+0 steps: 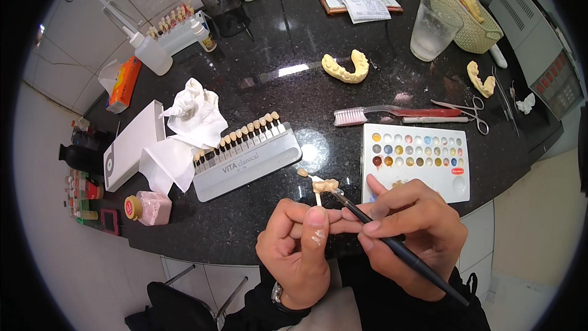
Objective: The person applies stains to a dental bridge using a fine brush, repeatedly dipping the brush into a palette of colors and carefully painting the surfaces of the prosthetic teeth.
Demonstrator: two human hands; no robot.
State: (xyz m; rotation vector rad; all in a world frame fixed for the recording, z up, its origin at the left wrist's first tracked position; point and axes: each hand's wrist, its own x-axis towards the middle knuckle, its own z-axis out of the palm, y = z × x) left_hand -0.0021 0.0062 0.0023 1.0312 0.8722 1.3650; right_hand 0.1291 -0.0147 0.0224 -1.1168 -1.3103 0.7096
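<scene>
Over the black table [269, 49], my left grip [301, 248] pinches a white stick [318, 200] with a tooth-coloured dental piece [326, 186] crosswise atop; my right grip [422, 220] holds a black-handled brush [418, 262], pointing forward-left toward it.

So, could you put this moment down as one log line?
left hand: holds pale stick bearing tooth-coloured piece | right hand: holds dark-handled brush, tip at piece | nearby: white palette, tooth shade guide

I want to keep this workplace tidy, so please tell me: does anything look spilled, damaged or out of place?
Whitish smears mark the thumb of the left hand, like stray material. Crumpled white tissues lie loose beside the shade guide, untidy against its neat row.
</scene>
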